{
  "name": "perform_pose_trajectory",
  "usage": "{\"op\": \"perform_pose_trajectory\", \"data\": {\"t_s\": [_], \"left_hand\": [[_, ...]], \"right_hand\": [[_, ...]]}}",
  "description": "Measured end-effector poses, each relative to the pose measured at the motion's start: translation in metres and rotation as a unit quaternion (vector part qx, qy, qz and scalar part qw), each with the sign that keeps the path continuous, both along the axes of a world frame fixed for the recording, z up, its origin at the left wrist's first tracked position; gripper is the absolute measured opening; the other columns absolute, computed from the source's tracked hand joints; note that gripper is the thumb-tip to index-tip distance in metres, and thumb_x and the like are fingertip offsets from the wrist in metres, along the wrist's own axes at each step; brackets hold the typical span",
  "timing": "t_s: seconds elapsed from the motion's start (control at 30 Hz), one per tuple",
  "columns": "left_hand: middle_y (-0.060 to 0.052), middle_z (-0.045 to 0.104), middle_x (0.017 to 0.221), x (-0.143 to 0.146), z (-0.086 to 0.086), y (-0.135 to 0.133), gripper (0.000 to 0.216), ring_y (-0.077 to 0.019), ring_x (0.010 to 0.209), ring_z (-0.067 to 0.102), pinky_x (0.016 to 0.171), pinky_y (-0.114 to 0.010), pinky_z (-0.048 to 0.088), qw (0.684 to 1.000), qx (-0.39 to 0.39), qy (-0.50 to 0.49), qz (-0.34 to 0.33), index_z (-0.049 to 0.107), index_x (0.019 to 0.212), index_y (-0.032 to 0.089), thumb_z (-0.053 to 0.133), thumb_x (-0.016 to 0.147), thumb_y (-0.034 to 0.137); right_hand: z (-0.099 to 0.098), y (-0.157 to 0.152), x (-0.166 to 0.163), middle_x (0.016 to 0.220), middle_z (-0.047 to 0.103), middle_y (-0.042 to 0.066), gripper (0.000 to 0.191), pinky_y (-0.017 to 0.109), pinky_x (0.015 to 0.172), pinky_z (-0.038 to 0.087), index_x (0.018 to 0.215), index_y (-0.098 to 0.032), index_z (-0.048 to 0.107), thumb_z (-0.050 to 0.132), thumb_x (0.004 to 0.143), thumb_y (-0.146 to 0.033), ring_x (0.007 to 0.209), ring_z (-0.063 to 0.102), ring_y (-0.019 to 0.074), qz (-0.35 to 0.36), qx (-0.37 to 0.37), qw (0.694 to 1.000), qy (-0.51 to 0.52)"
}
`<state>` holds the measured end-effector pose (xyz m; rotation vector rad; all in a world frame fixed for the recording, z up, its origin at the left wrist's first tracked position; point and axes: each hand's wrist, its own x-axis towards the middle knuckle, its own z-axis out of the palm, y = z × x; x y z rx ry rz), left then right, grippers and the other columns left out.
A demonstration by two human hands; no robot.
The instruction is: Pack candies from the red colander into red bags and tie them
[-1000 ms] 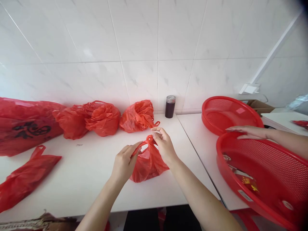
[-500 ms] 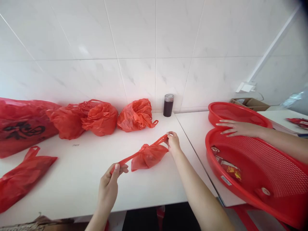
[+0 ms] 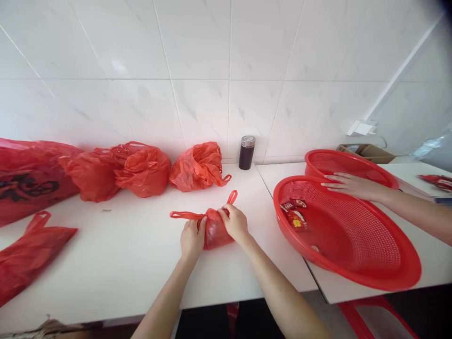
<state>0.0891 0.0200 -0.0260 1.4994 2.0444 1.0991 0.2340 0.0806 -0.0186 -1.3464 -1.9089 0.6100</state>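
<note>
Fingers (image 3: pixel 202 226) of left hand (image 3: pixel 192 239) and right hand (image 3: pixel 236 223) pinch one red bag (image 3: pixel 215 234), contents indistinct.

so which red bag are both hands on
The small bag in front of the flask, slightly left: left hand and right hand hold it, while the other red bags are untouched.

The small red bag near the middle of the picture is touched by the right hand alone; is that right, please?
Not quite: the head view shows the left hand and right hand both touching the small red bag.
</note>
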Motion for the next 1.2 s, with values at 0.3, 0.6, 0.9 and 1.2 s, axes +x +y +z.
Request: {"op": "perform_pose_trajectory", "data": {"t_s": [0.3,0.6,0.9,1.2], "left_hand": [[-0.011,0.074,0.097,-0.023,0.003,0.029,0.044,-0.0286,0.091,0.067,0.073,-0.035,0.046,0.985,-0.129,0.106,-0.032,0.067,0.098,0.022,0.034,0.091,0.050],[-0.016,0.071,0.101,-0.020,0.005,0.044,0.048,-0.0317,0.093,0.066,0.075,-0.041,0.047,0.958,-0.195,0.208,-0.040,0.066,0.108,0.022,0.027,0.092,0.045],[-0.014,0.072,0.099,-0.020,0.003,0.058,0.044,-0.0308,0.090,0.067,0.074,-0.040,0.047,0.940,-0.218,0.258,-0.037,0.066,0.106,0.022,0.029,0.091,0.040],[-0.014,0.072,0.098,-0.021,-0.002,0.055,0.045,-0.0299,0.090,0.068,0.074,-0.038,0.047,0.944,-0.211,0.251,-0.027,0.066,0.102,0.021,0.028,0.091,0.044]], "right_hand": [[-0.014,0.032,-0.001,0.091,0.069,0.005,0.023,0.026,0.070,0.037,0.086,-0.020,0.064,0.046,0.095,-0.032,0.082,0.062,0.0176,-0.017,-0.007,0.998,-0.064],[-0.034,0.045,-0.002,0.094,0.069,0.003,0.025,0.027,0.066,0.032,0.087,-0.021,0.063,0.043,0.096,-0.034,0.081,0.061,0.0165,-0.040,-0.019,0.991,-0.126],[-0.043,0.052,-0.009,0.093,0.068,0.002,0.024,0.026,0.061,0.030,0.092,-0.021,0.061,0.042,0.097,-0.035,0.074,0.059,0.0152,-0.077,-0.014,0.983,-0.167],[-0.045,0.049,-0.010,0.096,0.066,0.002,0.026,0.025,0.061,0.031,0.095,-0.021,0.060,0.039,0.099,-0.034,0.074,0.058,0.0154,-0.082,0.005,0.986,-0.142]]}}
